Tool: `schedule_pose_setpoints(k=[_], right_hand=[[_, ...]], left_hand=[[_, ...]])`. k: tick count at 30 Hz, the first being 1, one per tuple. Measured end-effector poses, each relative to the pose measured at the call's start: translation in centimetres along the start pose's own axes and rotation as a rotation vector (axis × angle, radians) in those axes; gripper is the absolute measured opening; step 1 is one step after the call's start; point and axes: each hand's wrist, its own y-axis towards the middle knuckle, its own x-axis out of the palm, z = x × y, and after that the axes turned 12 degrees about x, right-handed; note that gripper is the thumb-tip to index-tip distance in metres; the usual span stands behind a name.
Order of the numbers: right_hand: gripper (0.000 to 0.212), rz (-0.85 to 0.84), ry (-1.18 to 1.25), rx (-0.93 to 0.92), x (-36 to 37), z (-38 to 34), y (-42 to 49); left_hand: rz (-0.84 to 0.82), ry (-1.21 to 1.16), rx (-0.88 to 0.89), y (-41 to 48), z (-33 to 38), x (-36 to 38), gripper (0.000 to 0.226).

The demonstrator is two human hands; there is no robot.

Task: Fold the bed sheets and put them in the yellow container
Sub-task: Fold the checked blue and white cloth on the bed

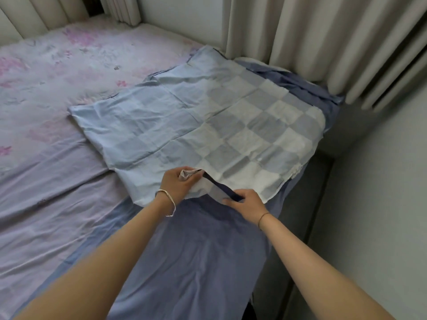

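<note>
While the floral sheet (57, 88) covers the left of the bed, your work is the checked sheet (208, 118), which lies spread flat toward the bed's right edge over a blue sheet (196, 250). Your left hand (179, 184) grips a bunched bit of the checked sheet's near edge, fingers curled round it. Just beside it, your right hand (246, 203) pinches the same edge. A dark strip (221, 187) runs taut between the two; whether it is a hem or an opening is hard to tell.

Before you lift, it looks best to slide your hands apart along that edge until each holds a corner. A grip this close to the middle would likely let both sides sag and skew the fold. Then carry the near edge to the far one and match the corners. Mind the right side: it overhangs the bed's right edge and could slip off. The yellow container is not in view.
</note>
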Motion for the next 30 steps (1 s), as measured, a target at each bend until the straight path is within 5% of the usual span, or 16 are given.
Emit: schedule_pose_setpoints(k=[3, 8, 19, 24, 30], right_hand=[[0.015, -0.01, 0.027, -0.058, -2.1, -3.1, 2.1], [0.037, -0.043, -0.099, -0.225, -3.3, -7.8, 7.6], [0.039, -0.298, -0.198, -0.554, -2.7, -16.0, 20.5], [0.023, -0.392, -0.349, -0.463, -1.7, -17.7, 23.0], [0.036, -0.437, -0.446, -0.351, -2.6, -17.7, 23.9]], left_hand=[[0.043, 0.046, -0.037, 3.3, 1.0, -1.4, 0.016], [0.237, 0.086, -0.107, 9.3, 0.8, -3.5, 0.019], [0.44, 0.076, -0.23, 19.0, -0.8, -6.2, 0.02], [0.458, 0.089, -0.214, 19.6, -1.0, -6.8, 0.021], [0.487, 0.036, -0.192, 19.1, -1.1, -8.2, 0.017]])
